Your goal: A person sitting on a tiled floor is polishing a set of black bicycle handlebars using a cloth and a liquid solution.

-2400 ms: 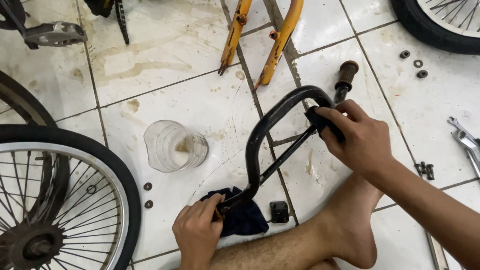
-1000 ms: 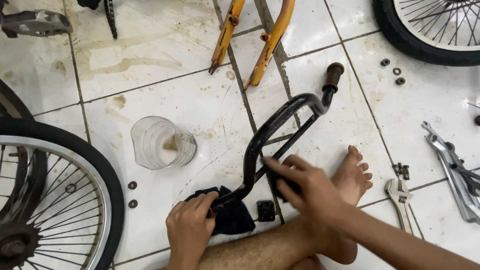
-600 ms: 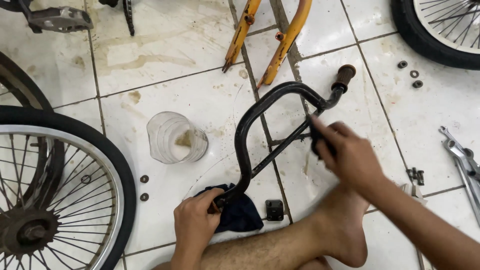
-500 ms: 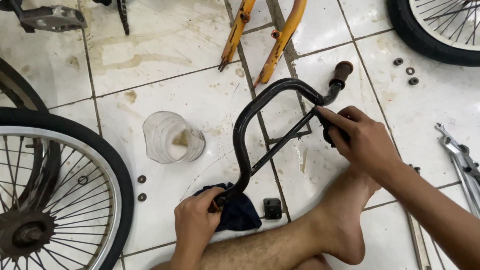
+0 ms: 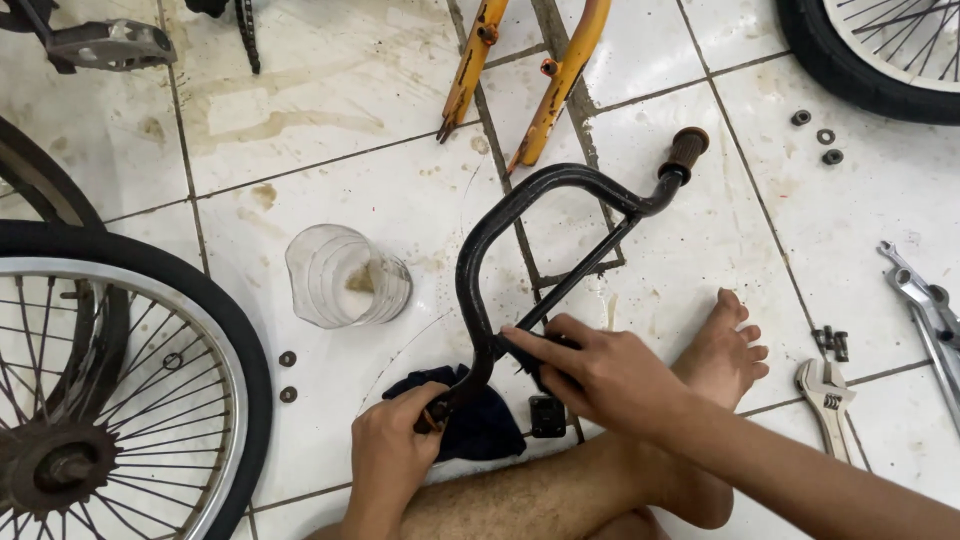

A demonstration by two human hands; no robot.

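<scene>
Likely stiff, fairly heavy steel, the black handlebar (image 5: 500, 225) lay over the tiled floor (image 5: 330, 120) before the person's foot (image 5: 725, 345); its bare ends seemed the safest holds. Left hand (image 5: 390, 455) gripped the near end closed; right hand (image 5: 600, 370) pressed a dark cloth (image 5: 530, 358) against the crossbar, fingers curled

Hidden and cut-off parts

The left hand (image 5: 388, 452) covered the handlebar's (image 5: 520, 200) near end; beside it, the wheel (image 5: 120, 400) ran off the frame's left edge.
</scene>
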